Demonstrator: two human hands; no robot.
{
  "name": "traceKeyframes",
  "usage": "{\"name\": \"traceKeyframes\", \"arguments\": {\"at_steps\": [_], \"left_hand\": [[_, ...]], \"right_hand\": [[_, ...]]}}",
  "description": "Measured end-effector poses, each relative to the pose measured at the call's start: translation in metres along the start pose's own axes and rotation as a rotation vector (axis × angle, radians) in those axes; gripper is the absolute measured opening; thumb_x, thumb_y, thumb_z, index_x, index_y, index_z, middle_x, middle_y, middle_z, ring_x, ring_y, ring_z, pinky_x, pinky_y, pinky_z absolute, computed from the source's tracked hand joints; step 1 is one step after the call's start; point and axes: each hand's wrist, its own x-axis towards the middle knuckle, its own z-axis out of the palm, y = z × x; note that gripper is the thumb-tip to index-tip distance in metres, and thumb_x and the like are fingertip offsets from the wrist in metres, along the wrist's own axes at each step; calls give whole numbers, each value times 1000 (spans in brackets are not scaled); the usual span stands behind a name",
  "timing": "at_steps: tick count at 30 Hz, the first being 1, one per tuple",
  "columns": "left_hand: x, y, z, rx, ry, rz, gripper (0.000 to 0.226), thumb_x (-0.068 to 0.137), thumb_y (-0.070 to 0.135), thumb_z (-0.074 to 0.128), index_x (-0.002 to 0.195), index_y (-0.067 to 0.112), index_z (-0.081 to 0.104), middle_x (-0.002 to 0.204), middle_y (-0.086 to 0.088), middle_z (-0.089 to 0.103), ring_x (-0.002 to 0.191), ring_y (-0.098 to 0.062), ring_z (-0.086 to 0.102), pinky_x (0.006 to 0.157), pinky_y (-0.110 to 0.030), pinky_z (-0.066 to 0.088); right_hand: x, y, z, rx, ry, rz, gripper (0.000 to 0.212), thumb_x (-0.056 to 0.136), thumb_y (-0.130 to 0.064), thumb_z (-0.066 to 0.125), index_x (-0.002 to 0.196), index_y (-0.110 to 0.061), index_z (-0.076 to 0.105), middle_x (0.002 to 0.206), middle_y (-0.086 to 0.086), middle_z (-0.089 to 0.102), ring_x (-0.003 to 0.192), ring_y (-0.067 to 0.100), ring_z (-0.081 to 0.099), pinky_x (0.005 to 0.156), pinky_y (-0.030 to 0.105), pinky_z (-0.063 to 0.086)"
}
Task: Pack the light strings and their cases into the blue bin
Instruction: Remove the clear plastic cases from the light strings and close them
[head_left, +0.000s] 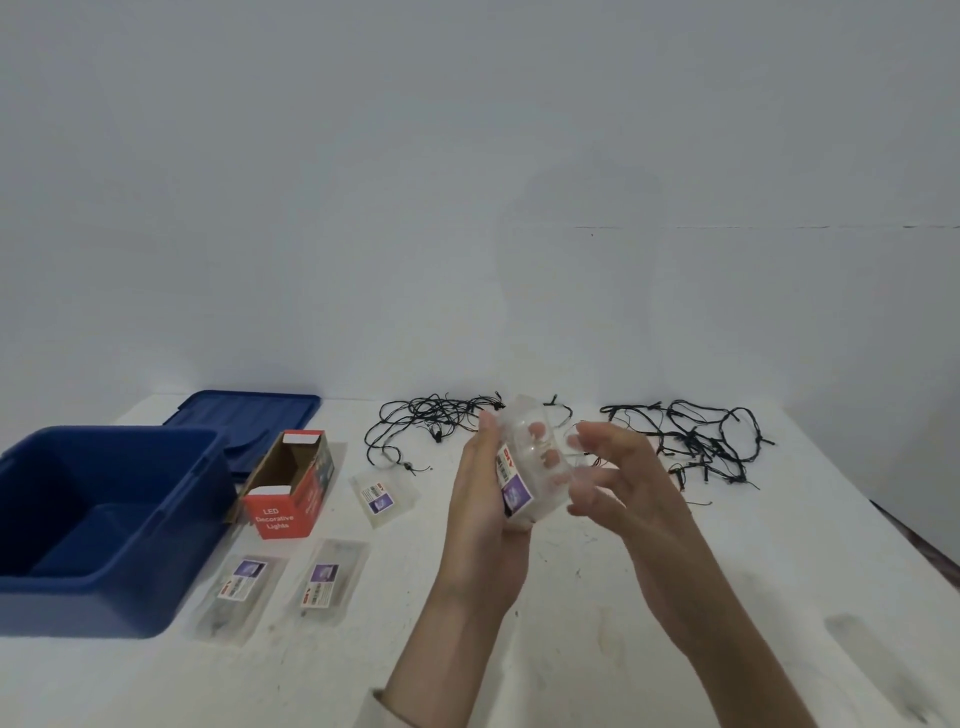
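The blue bin (192, 525) stands open at the frame's left on the white desk (571, 597), with its lid (249, 415) behind it and a red cardboard box (291, 493) beside it. Three clear cases (330, 582) lie near the box. Two tangled black light strings (701, 447) lie upper centre and right. At centre the left hand (483, 499) grips a clear labelled case (524, 467). The right hand (623, 483), fingers loosely spread, is at its side.

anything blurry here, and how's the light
Head view: the right hand is smeared by motion blur at the fingertips, and the clear case in the left hand looks hazy; the red box print is readable; light is soft and even, with faint shadows.
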Motion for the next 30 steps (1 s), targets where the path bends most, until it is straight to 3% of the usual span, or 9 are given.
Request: {"name": "traceKeyframes", "arguments": {"at_steps": [2,3,7,11,15,18,22,26,30], "left_hand": [[1,-1,1,32,52,-6,58,89,51,47,126,7,54,109,-15,67,93,-29,69,64,-29,57],[-1,0,4,48,69,11,60,85,52,50,126,8,54,112,-15,65,95,-31,67,67,-33,57],[-5,0,9,145,18,122,55,80,50,52,120,12,51,104,-8,68,93,-38,67,80,-55,51],[-9,1,9,185,61,157,36,93,41,46,115,13,52,98,-3,71,82,-24,68,74,-42,54],[-11,-1,11,229,94,185,36,92,41,48,114,13,53,90,2,70,80,-14,67,78,-39,54],[-11,-3,13,212,123,201,33,93,38,49,112,11,52,83,3,68,69,-5,67,57,-19,52],[-16,0,21,203,132,226,27,95,30,48,110,9,51,85,3,65,62,2,64,51,-12,47],[-17,1,22,191,152,249,22,94,31,49,109,15,51,85,5,65,64,2,65,53,-13,49],[-20,2,25,175,161,250,24,94,32,49,111,16,51,88,7,65,66,3,65,53,-12,48]], "right_hand": [[1,2,1,31,37,24,58,56,-45,73,111,-43,56,113,-10,62,96,10,63,78,29,49],[2,2,2,51,49,42,63,54,-43,73,114,-42,54,110,-8,63,93,11,63,76,29,49],[1,1,7,105,93,126,66,50,-36,71,114,-31,58,95,5,65,74,12,62,63,27,48],[-2,-1,7,102,211,35,27,76,-6,72,101,-17,69,66,-1,61,59,11,55,57,22,47],[-5,0,8,-91,378,-161,26,84,3,62,97,-18,72,62,-1,58,55,10,54,59,11,46],[-7,1,11,-329,491,-410,28,85,-4,65,97,-28,70,71,-7,64,62,8,61,65,11,48],[-7,5,11,-666,473,-699,20,83,-5,62,100,-9,72,79,4,63,70,7,56,67,9,44],[-7,7,6,-759,394,-723,22,81,-1,63,99,-8,73,81,8,61,73,11,55,64,13,42],[-9,1,5,-680,346,-687,21,82,-6,64,101,-13,72,92,2,65,83,2,58,75,7,44]]}}
